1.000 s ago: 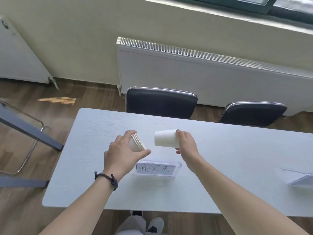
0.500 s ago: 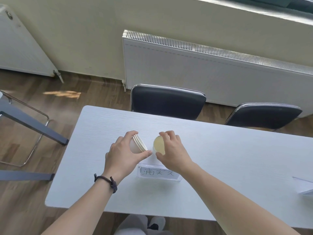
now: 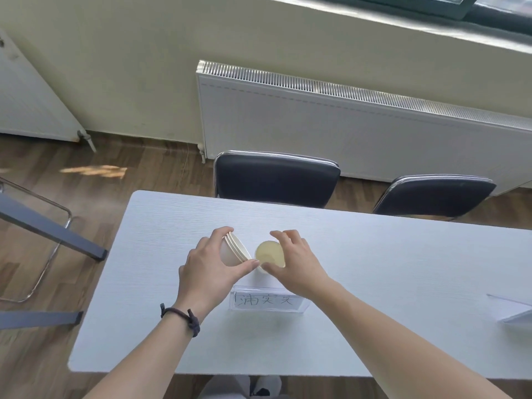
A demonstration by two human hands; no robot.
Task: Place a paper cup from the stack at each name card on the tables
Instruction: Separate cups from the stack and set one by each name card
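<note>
Just beyond the clear acrylic name card holder with handwritten black characters (image 3: 267, 300), both bare hands work over the pale grey-white rectangular table (image 3: 403, 283). The left hand (image 3: 210, 269), with a dark braided cord bracelet (image 3: 184, 316) on its wrist, is wrapped around a short stack of white paper cups (image 3: 234, 251), tilted on its side with the rims pointing right; thumb below, fingers over the top. The right hand (image 3: 293, 263) grasps a single white paper cup (image 3: 270, 254) by the rim with thumb and fingertips, mouth facing up so the pale yellowish inside shows. That cup sits just right of the stack and just far of the name card; whether its base touches the table cannot be told, since the hand and the cup's own rim hide it. At the right edge, the corner of a second clear name card holder (image 3: 515, 311) shows. On the far side of the table stand two black padded chairs with chrome frames, one (image 3: 276, 180) directly beyond the hands and another (image 3: 431, 194) further right, both backed by a long white wall radiator (image 3: 345, 122).
</note>
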